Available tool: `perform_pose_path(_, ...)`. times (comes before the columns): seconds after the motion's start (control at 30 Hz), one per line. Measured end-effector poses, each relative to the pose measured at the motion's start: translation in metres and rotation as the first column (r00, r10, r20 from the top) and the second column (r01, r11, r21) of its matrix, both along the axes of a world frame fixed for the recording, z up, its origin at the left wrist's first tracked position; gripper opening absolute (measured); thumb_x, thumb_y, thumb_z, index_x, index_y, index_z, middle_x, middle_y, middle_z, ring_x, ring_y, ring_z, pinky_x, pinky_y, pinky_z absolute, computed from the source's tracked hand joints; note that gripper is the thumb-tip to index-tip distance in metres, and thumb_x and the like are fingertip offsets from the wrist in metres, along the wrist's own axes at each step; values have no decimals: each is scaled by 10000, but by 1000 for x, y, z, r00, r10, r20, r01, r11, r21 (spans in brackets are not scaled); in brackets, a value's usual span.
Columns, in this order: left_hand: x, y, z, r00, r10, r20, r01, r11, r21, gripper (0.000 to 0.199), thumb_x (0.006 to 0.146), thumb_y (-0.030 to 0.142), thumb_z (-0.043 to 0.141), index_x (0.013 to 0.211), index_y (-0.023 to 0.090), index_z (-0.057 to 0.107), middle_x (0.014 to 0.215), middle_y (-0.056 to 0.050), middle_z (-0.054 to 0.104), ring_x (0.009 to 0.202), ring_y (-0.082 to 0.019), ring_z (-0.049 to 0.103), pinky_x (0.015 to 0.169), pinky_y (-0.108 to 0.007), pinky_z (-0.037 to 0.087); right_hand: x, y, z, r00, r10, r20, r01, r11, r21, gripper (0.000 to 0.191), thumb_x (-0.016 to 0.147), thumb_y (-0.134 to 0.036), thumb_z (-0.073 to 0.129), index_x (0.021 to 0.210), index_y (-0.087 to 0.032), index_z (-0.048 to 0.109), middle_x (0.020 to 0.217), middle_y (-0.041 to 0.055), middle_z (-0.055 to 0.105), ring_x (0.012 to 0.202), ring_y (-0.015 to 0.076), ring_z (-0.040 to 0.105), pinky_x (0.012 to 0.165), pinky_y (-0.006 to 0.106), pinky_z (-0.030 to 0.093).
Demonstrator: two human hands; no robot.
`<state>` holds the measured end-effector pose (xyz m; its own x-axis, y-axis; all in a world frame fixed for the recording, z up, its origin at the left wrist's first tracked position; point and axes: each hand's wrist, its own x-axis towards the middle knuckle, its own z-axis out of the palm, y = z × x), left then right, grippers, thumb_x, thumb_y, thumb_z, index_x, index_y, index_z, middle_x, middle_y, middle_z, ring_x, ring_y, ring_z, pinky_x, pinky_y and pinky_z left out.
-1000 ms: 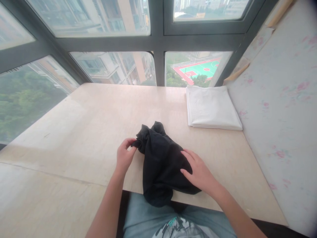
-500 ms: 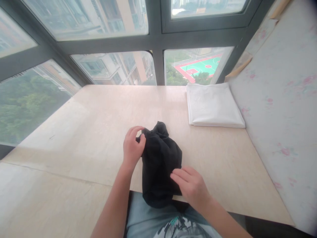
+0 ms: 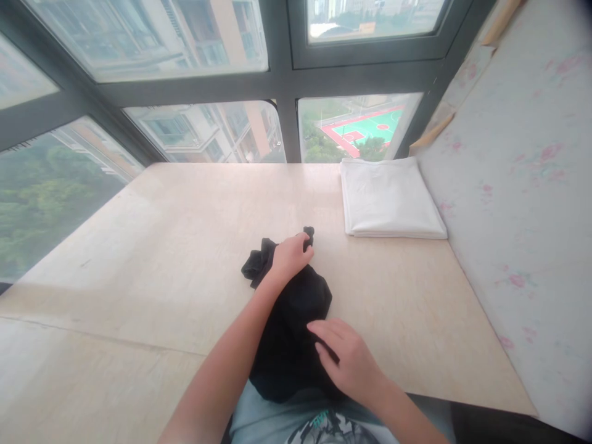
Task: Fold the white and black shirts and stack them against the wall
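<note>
A crumpled piece of black clothing [image 3: 287, 345] lies at the near edge of the wooden surface and hangs over my lap. Its exact kind cannot be made out. My left hand [image 3: 292, 256] reaches across its far end, thumb and fingers closed on a small bunch of the fabric that pokes up past them. Left of that wrist, a loose gathered end of the cloth spreads onto the surface. My right hand [image 3: 349, 357] is at the cloth's right side, fingers stretched and thumb apart, fingertips at the fabric without a grip.
A folded white cloth [image 3: 393, 197] lies at the back right, beside the flower-patterned wall [image 3: 518, 216]. Grey window frames [image 3: 284, 80] bound the far side of the pale wooden surface [image 3: 185, 246]. A seam [image 3: 92, 333] crosses the surface at the left.
My left hand has moved right across the top of the black clothing and taken hold there. The fabric's far end has shifted and spread left. My right hand's thumb and fingers have parted.
</note>
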<state>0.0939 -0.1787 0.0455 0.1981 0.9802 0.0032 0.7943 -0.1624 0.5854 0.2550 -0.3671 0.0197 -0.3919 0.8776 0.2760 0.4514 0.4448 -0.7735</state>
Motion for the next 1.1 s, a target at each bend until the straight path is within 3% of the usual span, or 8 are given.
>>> perform_pose_path(0.13, -11, -6, 30, 932, -46, 359, 61, 998, -32, 242, 950, 324, 490, 1111, 166, 577, 964, -76, 707, 864, -187, 681, 769, -320, 527, 25, 35, 13, 973, -220, -66, 222, 975, 16, 396, 957, -225, 491, 1350, -257, 533, 1271, 87, 630, 1131, 208, 614, 965, 406, 549)
perform_pose_path(0.27, -8, -10, 63, 553, -10, 833, 223, 965, -137, 330, 887, 362, 659, 1140, 170, 572, 965, -65, 711, 864, -184, 683, 777, -311, 530, 35, 90, 51, 950, -296, -96, 311, 921, 235, 435, 935, -254, 526, 1370, -256, 510, 1367, 102, 568, 1277, 260, 531, 1064, 499, 485)
perform_pose_path(0.33, -1, -11, 75, 464, 7, 886, 271, 951, -150, 359, 852, 350, 716, 1140, 182, 583, 953, -53, 715, 840, -169, 677, 781, -298, 518, 33, 115, 75, 961, -261, -88, 275, 896, 348, 480, 916, -239, 539, 1392, -262, 488, 1428, 96, 520, 1342, 270, 473, 1125, 522, 424)
perform_pose_path(0.57, 13, -14, 85, 421, 48, 906, 194, 971, -142, 287, 835, 301, 718, 1080, 175, 639, 976, -50, 704, 841, -140, 645, 762, -247, 476, 24, 173, 124, 992, -65, 107, 15, 910, 414, 427, 826, -132, 572, 1237, -240, 616, 1277, 74, 620, 1260, 261, 533, 1090, 475, 442)
perform_pose_path(0.7, 1, -23, 72, 413, 98, 905, 198, 961, -194, 376, 787, 239, 733, 1130, 188, 587, 949, -39, 711, 829, -156, 657, 770, -273, 478, 28, 181, 115, 994, -71, 87, 46, 964, 261, 399, 839, -160, 574, 1234, -209, 602, 1210, 79, 649, 1144, 224, 604, 1008, 410, 492)
perform_pose_path(0.83, -18, -33, 58, 438, 122, 891, 125, 973, -195, 415, 741, 171, 705, 1139, 197, 591, 936, -21, 709, 829, -156, 658, 759, -263, 469, 32, 176, 78, 981, -81, 177, 64, 993, 101, 440, 821, -183, 613, 1260, -171, 590, 1235, 112, 645, 1156, 242, 597, 1014, 424, 468)
perform_pose_path(0.97, -38, -38, 43, 462, 188, 867, -43, 981, -190, 395, 748, 234, 710, 1122, 187, 593, 959, -37, 707, 883, -177, 662, 791, -291, 485, 33, 165, 45, 952, 3, 308, 29, 995, -98, 309, 803, -115, 572, 1087, -176, 675, 941, 61, 703, 872, 191, 650, 844, 358, 510)
perform_pose_path(1.1, -59, -41, 21, 559, 302, 772, -217, 952, -215, 398, 745, 298, 699, 1103, 167, 586, 980, -58, 700, 923, -193, 648, 796, -303, 487, 33, 161, 28, 976, -54, 210, 56, 998, -4, 242, 832, -129, 544, 1026, -187, 677, 1059, 68, 687, 1000, 186, 633, 916, 336, 496)
